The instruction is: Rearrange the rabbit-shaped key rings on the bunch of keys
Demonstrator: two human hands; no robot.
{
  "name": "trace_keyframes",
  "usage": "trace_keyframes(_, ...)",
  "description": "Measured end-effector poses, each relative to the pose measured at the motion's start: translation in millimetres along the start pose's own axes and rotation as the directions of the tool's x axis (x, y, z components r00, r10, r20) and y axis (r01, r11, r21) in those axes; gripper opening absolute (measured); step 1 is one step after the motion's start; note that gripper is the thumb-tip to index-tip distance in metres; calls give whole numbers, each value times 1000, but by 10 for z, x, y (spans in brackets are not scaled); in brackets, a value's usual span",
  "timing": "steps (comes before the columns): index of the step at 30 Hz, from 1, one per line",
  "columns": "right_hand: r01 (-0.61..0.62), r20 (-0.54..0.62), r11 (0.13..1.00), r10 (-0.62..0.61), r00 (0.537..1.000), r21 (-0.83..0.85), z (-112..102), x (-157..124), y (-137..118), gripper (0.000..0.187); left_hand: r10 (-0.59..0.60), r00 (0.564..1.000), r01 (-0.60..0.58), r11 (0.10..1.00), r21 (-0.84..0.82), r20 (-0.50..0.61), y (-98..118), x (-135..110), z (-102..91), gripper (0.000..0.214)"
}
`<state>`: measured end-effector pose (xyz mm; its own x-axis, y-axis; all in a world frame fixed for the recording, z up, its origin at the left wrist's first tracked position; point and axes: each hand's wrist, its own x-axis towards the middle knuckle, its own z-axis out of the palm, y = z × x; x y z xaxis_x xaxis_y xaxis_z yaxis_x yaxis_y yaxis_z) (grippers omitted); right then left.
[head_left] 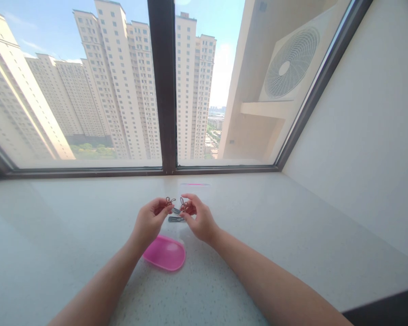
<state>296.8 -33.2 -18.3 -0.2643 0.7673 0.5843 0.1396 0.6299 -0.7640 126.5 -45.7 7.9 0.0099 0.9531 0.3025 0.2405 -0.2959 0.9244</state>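
Below frame centre, fingers of the left hand (151, 218) pinch one brown band (170, 200), those of the right hand (201, 218) another band (184, 206) — apparently a holding step — and the next move calls for gentleness.

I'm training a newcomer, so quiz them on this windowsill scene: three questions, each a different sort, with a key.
1. True or false: the pink dish lies nearer the camera than the gray clip.
2. The left hand is pinching: A) a smartphone; B) a brown looped band; C) a mug.
3. Fill in: outside the right-hand windowpane, the round fan grille belongs to an ____ unit.

Key: 1 true; 2 B; 3 air-conditioner.
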Motion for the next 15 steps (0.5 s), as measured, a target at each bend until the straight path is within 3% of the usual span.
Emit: trace_keyframes(15,-20,23,1000,20,1000,0,6,-9,1,57,-11,1000,11,999,43,2,52,-18,3,24)
